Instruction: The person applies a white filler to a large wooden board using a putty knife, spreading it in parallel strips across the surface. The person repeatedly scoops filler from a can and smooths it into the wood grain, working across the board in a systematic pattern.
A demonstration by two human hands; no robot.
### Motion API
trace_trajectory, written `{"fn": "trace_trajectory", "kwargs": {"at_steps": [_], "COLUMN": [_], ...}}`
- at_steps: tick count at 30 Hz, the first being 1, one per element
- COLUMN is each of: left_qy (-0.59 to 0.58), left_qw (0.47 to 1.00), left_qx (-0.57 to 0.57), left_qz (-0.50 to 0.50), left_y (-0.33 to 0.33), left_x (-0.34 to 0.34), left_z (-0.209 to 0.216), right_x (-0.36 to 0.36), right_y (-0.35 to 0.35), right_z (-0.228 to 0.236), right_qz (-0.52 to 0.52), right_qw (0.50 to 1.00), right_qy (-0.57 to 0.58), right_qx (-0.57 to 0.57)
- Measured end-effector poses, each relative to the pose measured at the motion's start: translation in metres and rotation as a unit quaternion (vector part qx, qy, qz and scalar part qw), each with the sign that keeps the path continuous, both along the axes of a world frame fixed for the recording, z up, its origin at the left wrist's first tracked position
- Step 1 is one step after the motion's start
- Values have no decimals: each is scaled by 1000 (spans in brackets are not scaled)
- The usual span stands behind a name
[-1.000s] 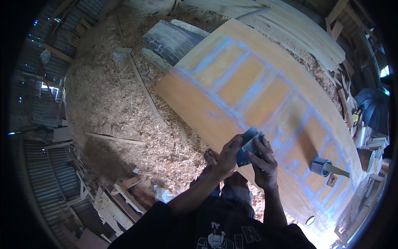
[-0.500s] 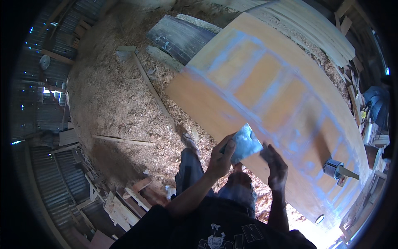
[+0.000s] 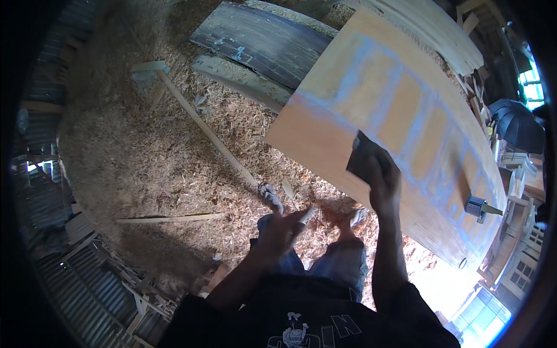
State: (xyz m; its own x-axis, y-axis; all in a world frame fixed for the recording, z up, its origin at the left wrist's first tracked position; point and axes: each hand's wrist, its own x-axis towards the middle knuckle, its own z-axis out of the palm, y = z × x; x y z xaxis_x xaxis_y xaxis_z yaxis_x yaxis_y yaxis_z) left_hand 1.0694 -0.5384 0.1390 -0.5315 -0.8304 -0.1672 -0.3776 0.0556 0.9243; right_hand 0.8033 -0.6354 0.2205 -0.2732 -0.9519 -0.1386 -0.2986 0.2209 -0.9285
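Observation:
My right hand (image 3: 386, 182) grips a flat, dark rectangular sheet (image 3: 361, 161) by one edge, its fingers over the face. The sheet is tilted above the near edge of a large tan wooden panel (image 3: 313, 130) and looks clear of the surface. Bluish smears run over the panel in bands and a rough grid. My left hand (image 3: 278, 235) hangs in front of my legs, slightly blurred, with fingers apart and one stretched forward. I see nothing in it. On the panel's right part stands a small tin (image 3: 474, 207) with a flat pale stick (image 3: 493, 210) jutting out.
Wood shavings (image 3: 145, 156) cover the ground around my feet. A long wooden batten (image 3: 203, 127) and a shorter strip (image 3: 168, 219) lie there. Dark weathered boards (image 3: 261, 46) lie beyond the panel. A dark umbrella (image 3: 516, 124) is at the far right, beside scrap timber.
The sheet has passed from my left hand to my right, and its dark side now shows instead of the bluish face. My left hand has drawn back toward my legs. The view has shifted.

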Motion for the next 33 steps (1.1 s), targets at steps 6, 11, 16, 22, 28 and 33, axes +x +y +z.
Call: {"fn": "trace_trajectory", "kwargs": {"at_steps": [6,11,16,22,28,33], "left_qy": [-72,-68,-41,-67,-62,-45], "left_qw": [981,960,964,969,970,967], "left_qx": [38,130,108,145,132,147], "left_qz": [178,238,240,189,194,204], "left_y": [-27,-16,-19,-27,-40,-51], "left_x": [120,166,156,154,165,168], "left_z": [-14,-15,-9,-5,-3,0], "right_x": [33,56,33,53,35,20], "right_y": [-38,22,3,-3,36,47], "right_z": [-124,-153,-140,-152,-147,-145], "right_qz": [247,258,192,279,214,102], "right_qw": [882,850,890,877,862,902], "right_qy": [384,458,381,386,455,417], "right_qx": [114,26,159,56,64,58]}}
